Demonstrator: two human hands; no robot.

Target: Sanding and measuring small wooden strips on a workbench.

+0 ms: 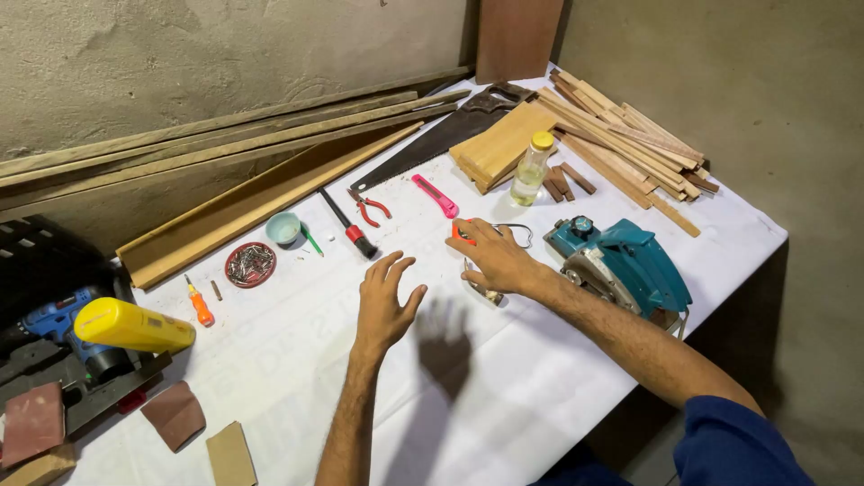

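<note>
The left hand [385, 304] hovers flat above the white cloth-covered table [504, 396], fingers spread, holding nothing. The right hand [493, 256] curls down over a small red-and-metal tool [463, 232] — whether it grips, I cannot tell. Just right of it sits a teal circular saw [630, 265]; beyond, a pink utility knife [436, 195] — bare concrete wall [180, 63] behind.

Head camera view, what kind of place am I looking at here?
Most likely a small woodworking or carpentry workshop. A handsaw and a teal circular saw lie on the white-covered table, with a pile of wood strips at the far end and long boards along the rough wall.
</note>
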